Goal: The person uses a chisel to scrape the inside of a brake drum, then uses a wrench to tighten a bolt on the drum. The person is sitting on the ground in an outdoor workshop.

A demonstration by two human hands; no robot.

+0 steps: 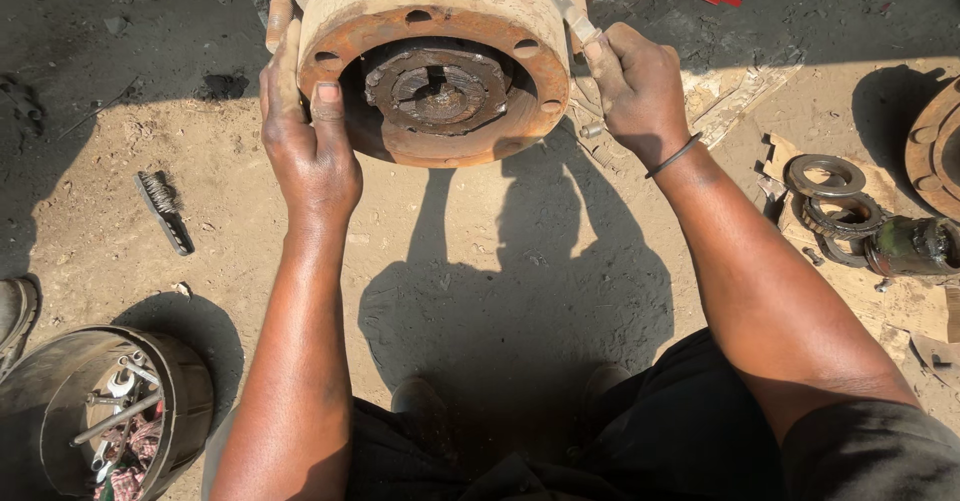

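At the far left, on the sandy ground (480, 281), stands a dark round drum (110, 406) with wrenches and rags inside, and a small wire brush (163, 211) lies above it in the sun. The left hand (305, 136) is pressed flat against the left rim of the rusty wheel hub (440, 31), its grip spread apart and clamped on nothing, thumb on the flange face. The hub sits at the top middle of the view, raised off the ground, with bolt holes around its flange and a dark hub nut (437, 86) in the center. The right hand (640, 86) has its grip closed around a flat metal tool (565, 6), which lies against the right side of the hub. To do this step well, I judge the left hand should hold the hub steady while the tool works with short, controlled moves, so it does not slip toward the fingers. At the right, 2 or more bearing rings (828, 201) and a greasy cylindrical part (912, 246) lie on cardboard.
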